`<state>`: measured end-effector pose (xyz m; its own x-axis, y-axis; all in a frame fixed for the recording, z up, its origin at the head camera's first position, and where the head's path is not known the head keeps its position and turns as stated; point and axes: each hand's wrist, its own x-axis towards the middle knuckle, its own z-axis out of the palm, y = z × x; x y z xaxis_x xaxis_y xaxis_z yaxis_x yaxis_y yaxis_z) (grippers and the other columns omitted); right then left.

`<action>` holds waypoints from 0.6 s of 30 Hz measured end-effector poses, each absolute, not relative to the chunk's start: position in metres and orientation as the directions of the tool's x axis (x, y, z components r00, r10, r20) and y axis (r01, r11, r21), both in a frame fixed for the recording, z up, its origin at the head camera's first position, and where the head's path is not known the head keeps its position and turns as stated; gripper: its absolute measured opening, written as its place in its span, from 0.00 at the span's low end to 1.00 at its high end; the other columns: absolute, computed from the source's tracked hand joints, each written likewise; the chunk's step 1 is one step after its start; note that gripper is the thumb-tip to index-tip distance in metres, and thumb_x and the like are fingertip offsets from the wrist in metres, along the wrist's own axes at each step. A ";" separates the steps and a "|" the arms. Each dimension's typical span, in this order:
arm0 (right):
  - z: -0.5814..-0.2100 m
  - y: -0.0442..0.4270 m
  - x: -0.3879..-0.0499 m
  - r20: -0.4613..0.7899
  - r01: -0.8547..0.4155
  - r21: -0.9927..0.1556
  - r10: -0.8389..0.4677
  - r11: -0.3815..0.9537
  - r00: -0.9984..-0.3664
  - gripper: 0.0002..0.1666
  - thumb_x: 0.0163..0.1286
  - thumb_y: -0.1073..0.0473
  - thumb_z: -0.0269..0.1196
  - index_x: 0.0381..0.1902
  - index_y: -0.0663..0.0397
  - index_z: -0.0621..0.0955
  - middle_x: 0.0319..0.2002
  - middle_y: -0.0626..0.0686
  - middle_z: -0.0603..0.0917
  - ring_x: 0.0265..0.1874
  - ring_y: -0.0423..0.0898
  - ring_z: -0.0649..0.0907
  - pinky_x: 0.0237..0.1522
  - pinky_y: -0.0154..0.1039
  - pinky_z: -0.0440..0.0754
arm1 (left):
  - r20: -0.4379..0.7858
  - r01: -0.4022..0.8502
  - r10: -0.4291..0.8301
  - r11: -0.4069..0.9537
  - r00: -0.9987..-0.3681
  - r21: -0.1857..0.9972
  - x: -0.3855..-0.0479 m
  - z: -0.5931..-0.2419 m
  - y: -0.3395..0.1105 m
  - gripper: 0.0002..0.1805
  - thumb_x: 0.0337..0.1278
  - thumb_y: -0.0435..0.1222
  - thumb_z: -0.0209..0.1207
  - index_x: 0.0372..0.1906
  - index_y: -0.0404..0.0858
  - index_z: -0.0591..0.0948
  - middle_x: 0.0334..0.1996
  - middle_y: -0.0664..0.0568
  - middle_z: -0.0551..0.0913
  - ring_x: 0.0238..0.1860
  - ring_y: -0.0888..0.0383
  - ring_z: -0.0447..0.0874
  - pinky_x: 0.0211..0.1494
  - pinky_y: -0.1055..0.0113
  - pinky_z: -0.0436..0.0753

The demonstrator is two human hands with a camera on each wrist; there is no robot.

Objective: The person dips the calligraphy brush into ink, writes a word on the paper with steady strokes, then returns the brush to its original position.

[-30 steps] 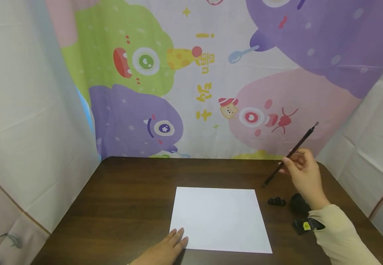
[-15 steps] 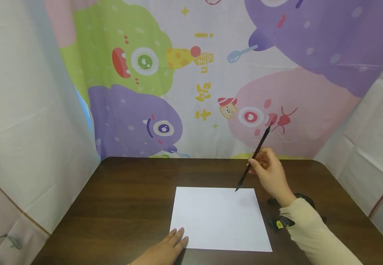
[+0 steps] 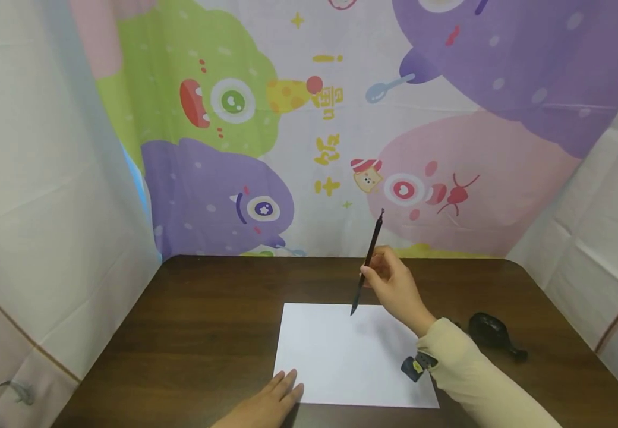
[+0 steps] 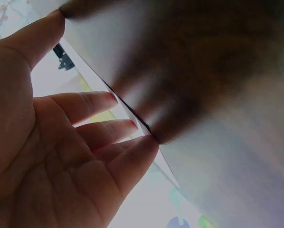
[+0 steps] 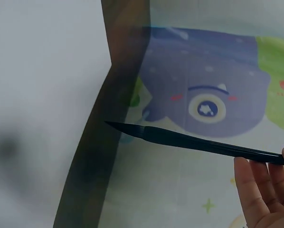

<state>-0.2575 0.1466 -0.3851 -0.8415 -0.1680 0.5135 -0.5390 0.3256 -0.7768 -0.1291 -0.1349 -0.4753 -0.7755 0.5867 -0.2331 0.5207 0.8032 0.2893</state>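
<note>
A dark-handled writing brush (image 3: 372, 244) is pinched between the thumb and fingers of my right hand (image 3: 394, 288). It stands steeply tilted, dark pointed tip downward, with a small loop at its top end. In the right wrist view the tip of the brush (image 5: 189, 141) hangs apart from the paper. Below it lies a blank white sheet of paper (image 3: 330, 356). My left hand (image 3: 266, 401) rests fingertips on the sheet's near left corner. Seen from the left wrist, the fingers of my left hand (image 4: 80, 152) are extended and touch down along the paper's edge.
A black, rounded dish-like object (image 3: 488, 330) with a narrow end lies right of the sheet, partly behind my sleeve (image 3: 480, 362). The dark wooden table (image 3: 196, 333) ends at a cartoon-printed cloth (image 3: 330, 226). White cloth walls (image 3: 36, 148) stand at both sides.
My right hand has carried the brush leftward, from beyond the sheet's right side to over its far part. My forearm now covers the small black bumpy object. The left hand stays put.
</note>
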 end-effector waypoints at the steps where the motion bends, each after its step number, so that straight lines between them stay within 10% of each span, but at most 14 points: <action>1: -0.385 0.143 -0.257 0.512 -0.541 -0.778 -0.177 0.319 -0.840 0.13 0.68 0.68 0.61 0.49 0.59 0.72 0.35 0.60 0.80 0.33 0.53 0.86 0.36 0.42 0.88 | -0.236 0.520 0.586 0.804 -0.775 0.289 -0.129 -0.475 -0.135 0.46 0.51 0.64 0.59 0.72 0.44 0.68 0.74 0.43 0.63 0.74 0.41 0.61 0.63 0.44 0.77; 18: -0.398 0.107 -0.258 0.478 -0.533 -0.810 -0.251 0.246 -0.842 0.12 0.69 0.68 0.60 0.49 0.58 0.73 0.37 0.61 0.82 0.39 0.58 0.86 0.40 0.47 0.87 | -0.243 0.516 0.580 0.809 -0.778 0.282 -0.128 -0.474 -0.135 0.46 0.50 0.65 0.59 0.72 0.45 0.68 0.75 0.45 0.63 0.74 0.42 0.61 0.65 0.45 0.76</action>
